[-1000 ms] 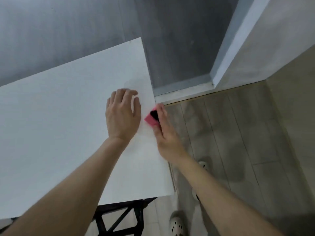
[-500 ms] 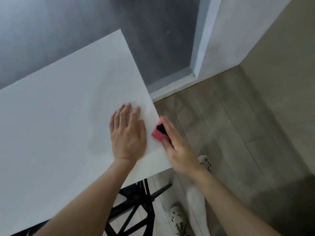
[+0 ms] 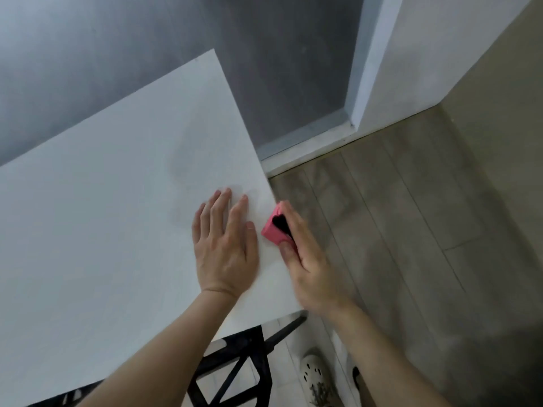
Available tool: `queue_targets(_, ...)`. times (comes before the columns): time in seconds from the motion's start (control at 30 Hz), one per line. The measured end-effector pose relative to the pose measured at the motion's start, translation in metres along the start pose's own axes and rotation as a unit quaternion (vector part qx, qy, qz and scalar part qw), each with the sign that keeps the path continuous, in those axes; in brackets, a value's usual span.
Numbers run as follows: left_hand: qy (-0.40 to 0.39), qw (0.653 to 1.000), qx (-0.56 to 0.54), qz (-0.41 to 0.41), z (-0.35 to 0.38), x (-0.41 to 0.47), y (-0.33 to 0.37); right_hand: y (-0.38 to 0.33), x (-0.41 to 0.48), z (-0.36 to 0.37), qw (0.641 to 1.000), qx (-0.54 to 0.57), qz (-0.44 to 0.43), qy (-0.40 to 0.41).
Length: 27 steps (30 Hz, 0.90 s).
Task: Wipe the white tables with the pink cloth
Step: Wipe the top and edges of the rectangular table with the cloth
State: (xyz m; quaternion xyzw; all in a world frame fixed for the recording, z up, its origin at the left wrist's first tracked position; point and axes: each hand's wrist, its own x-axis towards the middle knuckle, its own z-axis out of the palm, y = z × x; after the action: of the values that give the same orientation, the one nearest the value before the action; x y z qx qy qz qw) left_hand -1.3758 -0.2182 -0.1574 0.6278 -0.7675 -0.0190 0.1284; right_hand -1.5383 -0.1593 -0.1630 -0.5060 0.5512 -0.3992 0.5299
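A white table (image 3: 102, 215) fills the left and middle of the head view, its right edge running diagonally. My left hand (image 3: 224, 245) lies flat on the tabletop near that edge, fingers straight. My right hand (image 3: 305, 259) grips a folded pink cloth (image 3: 274, 227) against the table's right edge, thumb on top and fingers down the side. A faint damp smear shows on the tabletop above my left hand.
A black metal table frame (image 3: 235, 362) shows below the near edge. A white perforated shoe (image 3: 316, 380) stands on the wood-look floor (image 3: 411, 230). A grey wall (image 3: 264, 54) and a white door frame (image 3: 367, 83) lie behind the table.
The cloth and my right hand slid toward me along the table's right edge. My left hand came back with them and its fingers flattened. The view shifted.
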Motion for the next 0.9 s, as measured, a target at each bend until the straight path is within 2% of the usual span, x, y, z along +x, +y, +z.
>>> queue_targets(0.1, -0.004, 1.000, 0.002, -0.002, -0.001, 0.000, 0.001, -0.006, 0.012, -0.001, 1.000, 0.000, 0.014, -0.005)
queue_targets(0.27, 0.005, 1.000, -0.006, 0.003, -0.001, 0.001, 0.000, -0.032, 0.201, 0.000, 0.999, -0.032, 0.002, 0.001)
queue_targets(0.33, 0.008, 1.000, -0.009, 0.001, -0.002, 0.001, 0.001, -0.041, 0.234, 0.004, 0.999, -0.048, 0.008, -0.006)
queue_targets(0.4, 0.002, 1.000, -0.001, 0.001, -0.002, 0.001, 0.001, -0.036, 0.209, 0.004, 0.999, -0.036, 0.004, -0.008)
queue_targets(0.57, -0.014, 1.000, -0.002, -0.002, -0.002, 0.000, 0.000, -0.002, 0.005, -0.008, 1.000, 0.004, 0.019, -0.025)
queue_targets(0.63, -0.011, 1.000, 0.001, -0.004, 0.000, 0.001, -0.003, 0.003, -0.021, -0.008, 0.999, -0.008, 0.026, -0.037)
queue_targets(0.7, -0.010, 1.000, -0.001, -0.003, 0.000, 0.001, -0.002, -0.006, 0.015, -0.005, 0.998, -0.041, 0.039, -0.033)
queue_targets(0.8, -0.003, 1.000, -0.004, 0.001, 0.000, 0.000, -0.002, -0.016, 0.125, 0.000, 0.997, -0.072, 0.010, -0.015)
queue_targets(0.9, 0.005, 1.000, -0.008, 0.003, 0.005, -0.001, -0.007, -0.027, 0.198, -0.003, 0.995, -0.096, 0.008, -0.039)
